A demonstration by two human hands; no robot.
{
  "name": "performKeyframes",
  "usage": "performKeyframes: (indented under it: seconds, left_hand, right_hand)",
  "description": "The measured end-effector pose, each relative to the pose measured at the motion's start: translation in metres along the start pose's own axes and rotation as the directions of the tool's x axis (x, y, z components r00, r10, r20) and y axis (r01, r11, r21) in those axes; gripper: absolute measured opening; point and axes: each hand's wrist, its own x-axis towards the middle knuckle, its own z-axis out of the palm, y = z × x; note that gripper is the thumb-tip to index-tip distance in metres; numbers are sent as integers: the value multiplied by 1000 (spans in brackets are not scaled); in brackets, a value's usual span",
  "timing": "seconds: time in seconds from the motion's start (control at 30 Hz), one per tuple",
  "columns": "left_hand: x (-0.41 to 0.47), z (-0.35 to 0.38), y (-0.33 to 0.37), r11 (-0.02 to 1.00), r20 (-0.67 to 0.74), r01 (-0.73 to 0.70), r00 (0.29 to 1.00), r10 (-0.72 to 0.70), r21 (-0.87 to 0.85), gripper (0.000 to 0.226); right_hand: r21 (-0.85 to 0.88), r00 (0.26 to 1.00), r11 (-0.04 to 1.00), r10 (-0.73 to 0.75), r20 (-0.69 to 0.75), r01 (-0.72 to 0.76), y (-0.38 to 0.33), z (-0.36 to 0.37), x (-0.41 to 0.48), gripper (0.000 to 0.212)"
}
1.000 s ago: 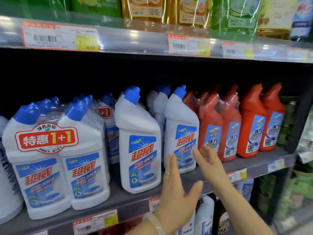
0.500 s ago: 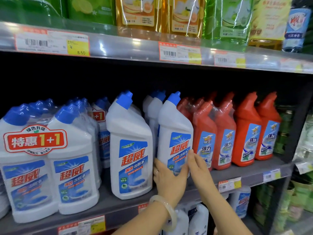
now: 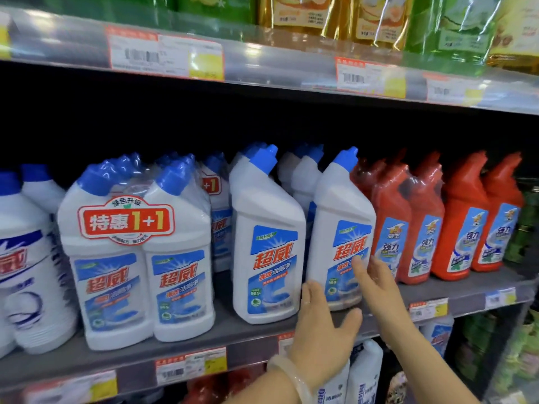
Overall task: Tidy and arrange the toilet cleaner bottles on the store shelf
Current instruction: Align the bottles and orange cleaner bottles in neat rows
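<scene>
Two bare hands are raised in front of the middle shelf (image 3: pixel 262 342) of a store rack. The left hand (image 3: pixel 322 330) is held flat with the fingers together and pointing up, thumb spread out to the right; nothing is gripped. Its fingertips sit right at the lower left corner of a white bottle (image 3: pixel 341 228) with a blue cap, but actual contact can't be confirmed. A pale bangle (image 3: pixel 291 377) is worn on that wrist. The right hand (image 3: pixel 376 284) is open too, fingers stretched out straight, laid against the front label of the same white bottle near its lower right side. No grip there either, just flat fingers.

That white bottle is stood upright at the front edge of the shelf, tight against a shrink-wrapped pair of red bottles (image 3: pixel 405 228) on its right. Two more red bottles (image 3: pixel 481 223) are lined up further right. A second white bottle (image 3: pixel 268 243) is placed just to the left with a small gap between, sitting a bit further forward. Further left, a wrapped twin pack (image 3: pixel 137 272) with a red 1+1 sticker is seen, with more white bottles behind. Price tags (image 3: pixel 191 367) are clipped along the shelf edge, and refill pouches (image 3: pixel 376 16) are stocked on the shelf above.
</scene>
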Motion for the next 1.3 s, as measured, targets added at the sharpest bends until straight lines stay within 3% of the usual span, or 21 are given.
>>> performKeyframes:
  seconds: [0.07, 0.13, 0.23, 0.37, 0.53, 0.67, 0.83, 0.97, 1.07, 1.17, 1.3]
  left_hand:
    - [-15, -15, 3, 1000, 24, -12, 1000, 12, 22, 85]
    - [-26, -30, -3, 997, 29, 9, 1000, -12, 72, 82]
    - [-43, -55, -8, 993, -40, -76, 996, 80, 90, 71]
    - [-59, -88, -23, 973, -112, -147, 979, 169, 180, 63]
    - [-57, -107, -32, 951, -66, -146, 983, 170, 273, 72]
    - [-49, -109, -34, 933, -22, -159, 984, 175, 324, 75]
    - [-48, -106, -42, 935, -16, -159, 985, 172, 316, 72]
    - [-50, -83, -29, 936, 118, -216, 975, 190, 277, 69]
    - [-39, -56, -16, 943, 184, -231, 964, 190, 240, 69]
    - [-20, -18, -2, 937, 194, -295, 946, 259, 187, 68]
    - [15, 48, 20, 948, 112, -309, 947, 300, 72, 73]
  right_hand:
    - [-16, 999, 1000, 8, -39, -9, 5, 6, 4, 61]
    - [-132, 993, 991, -13, -119, -3, 10, 19, 5, 112]
    - [-322, 967, 947, -94, -239, 13, 13, 40, -1, 140]
    - [-422, 935, 907, -133, -329, -19, 13, 57, 0, 137]
    - [-458, 930, 886, -104, -353, -75, 10, 58, 0, 132]
    - [-475, 932, 879, -135, -338, -45, 4, 62, -3, 131]
    - [-384, 962, 922, -52, -268, -57, -2, 60, -20, 140]
    - [-377, 952, 922, -29, -303, -92, 1, 40, -38, 111]
    - [-383, 950, 916, -3, -314, -124, 6, 13, -41, 104]
    - [-421, 953, 902, -34, -302, -101, 11, -21, -30, 103]
    - [-416, 956, 906, -56, -287, -72, 14, -76, 1, 83]
